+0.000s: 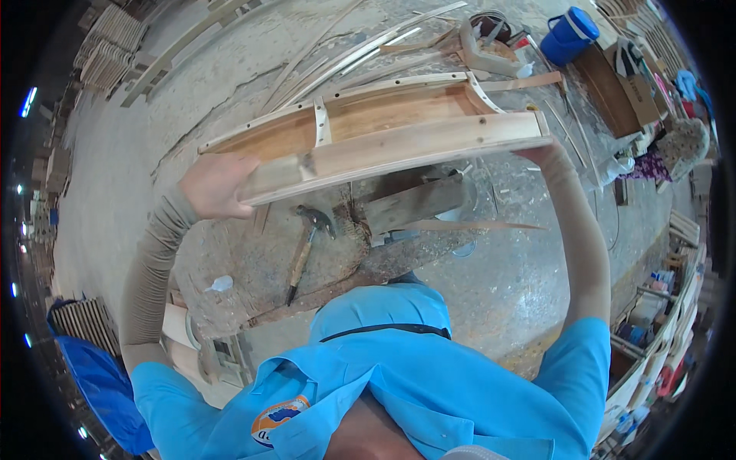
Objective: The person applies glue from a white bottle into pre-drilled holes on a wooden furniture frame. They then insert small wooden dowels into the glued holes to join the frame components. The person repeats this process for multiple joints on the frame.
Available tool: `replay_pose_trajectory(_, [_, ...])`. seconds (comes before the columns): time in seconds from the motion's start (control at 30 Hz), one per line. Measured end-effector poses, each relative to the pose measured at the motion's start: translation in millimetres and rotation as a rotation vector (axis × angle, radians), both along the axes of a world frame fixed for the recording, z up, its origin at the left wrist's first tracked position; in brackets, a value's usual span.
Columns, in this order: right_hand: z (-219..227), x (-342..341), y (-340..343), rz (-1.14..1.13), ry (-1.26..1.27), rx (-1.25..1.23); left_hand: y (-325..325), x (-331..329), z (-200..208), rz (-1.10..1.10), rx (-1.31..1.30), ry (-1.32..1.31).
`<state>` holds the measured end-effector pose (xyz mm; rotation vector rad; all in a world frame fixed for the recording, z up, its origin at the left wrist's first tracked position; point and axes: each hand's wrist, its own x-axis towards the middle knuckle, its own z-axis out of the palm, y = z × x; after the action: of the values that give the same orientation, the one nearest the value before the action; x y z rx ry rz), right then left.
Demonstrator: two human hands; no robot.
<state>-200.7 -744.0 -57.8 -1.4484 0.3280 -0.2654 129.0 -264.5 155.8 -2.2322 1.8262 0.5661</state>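
A long pale wooden frame (406, 146) spans the space in front of me, held up and tilted slightly, its right end higher in the picture. It has a wide front board, a back rail with dark holes and curved crosspieces. My left hand (218, 186) grips its left end, thumb along the front board's lower edge. At the right end, my right hand (539, 151) holds it from below; most of those fingers are hidden behind the board. Below the frame, a claw hammer (302, 261) with a wooden handle lies on a worn work slab (245, 264).
Wood strips (360, 50) litter the concrete floor beyond. A blue cooler jug (569, 36) stands at the far right near a cardboard box (636, 100). Slatted wood pieces (111, 46) are stacked far left. A blue tarp (100, 391) lies near left, a cluttered shelf (652, 330) right.
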Motion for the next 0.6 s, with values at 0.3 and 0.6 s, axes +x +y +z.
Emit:
replay_pose_trajectory(0.3, [-64,18,-64,-0.046,0.205,0.222,-3,-47,-18,0.118,-0.014,0.074])
replay_pose_trajectory(0.6, [0,-34,50,-0.622,0.289,0.378,24,-79,-74,0.125,-0.176,0.062])
